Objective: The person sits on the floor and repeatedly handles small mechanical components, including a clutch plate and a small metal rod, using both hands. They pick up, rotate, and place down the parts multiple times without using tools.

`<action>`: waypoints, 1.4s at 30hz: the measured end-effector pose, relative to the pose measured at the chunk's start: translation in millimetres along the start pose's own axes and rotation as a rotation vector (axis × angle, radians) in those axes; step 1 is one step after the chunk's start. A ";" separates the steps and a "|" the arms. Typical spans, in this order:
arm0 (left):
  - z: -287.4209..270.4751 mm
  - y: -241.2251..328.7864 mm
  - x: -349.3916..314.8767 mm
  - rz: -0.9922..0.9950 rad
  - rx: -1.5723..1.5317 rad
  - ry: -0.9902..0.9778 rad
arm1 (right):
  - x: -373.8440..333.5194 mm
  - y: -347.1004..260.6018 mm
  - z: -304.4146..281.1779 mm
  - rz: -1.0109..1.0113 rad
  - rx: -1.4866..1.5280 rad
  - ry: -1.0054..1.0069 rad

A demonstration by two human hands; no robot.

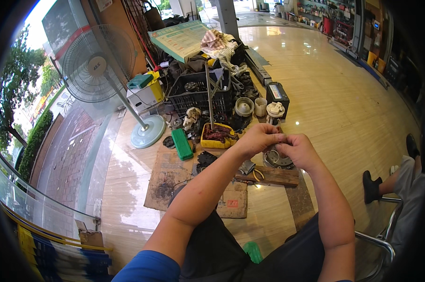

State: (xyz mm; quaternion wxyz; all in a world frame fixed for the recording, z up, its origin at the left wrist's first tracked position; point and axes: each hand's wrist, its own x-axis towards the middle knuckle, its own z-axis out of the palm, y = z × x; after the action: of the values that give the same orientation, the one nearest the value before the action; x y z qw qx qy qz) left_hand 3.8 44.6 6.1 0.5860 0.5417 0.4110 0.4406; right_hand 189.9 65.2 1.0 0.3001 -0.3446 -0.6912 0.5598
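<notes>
My left hand [258, 138] and my right hand [298, 150] meet above the floor, fingertips pinched together on a small part I cannot make out. Just below and between them sits a round metal motor part [275, 160] on a wooden plank [274, 176]. Yellow-handled pliers [256, 174] lie on that plank near my left wrist. A yellow tray [217, 137] of rusty pieces is left of my left hand.
A standing fan [104, 66] is at the left. A black crate [200, 96] piled with parts, a green box [181, 144], a white fan wheel [244, 106] and a car battery [277, 95] lie ahead. Stained cardboard [168, 181] covers the floor. Another person's legs [391, 181] are at the right.
</notes>
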 end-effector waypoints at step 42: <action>-4.1 -0.6 0.3 -0.046 0.054 -0.003 | 3.4 9.3 11.6 -0.020 0.101 0.019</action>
State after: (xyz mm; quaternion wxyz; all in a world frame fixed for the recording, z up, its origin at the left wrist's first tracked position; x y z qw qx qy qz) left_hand 0.0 46.0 5.2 0.5816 0.5485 0.4343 0.4151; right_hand 179.9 62.6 -10.3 0.3293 -0.3274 -0.6628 0.5874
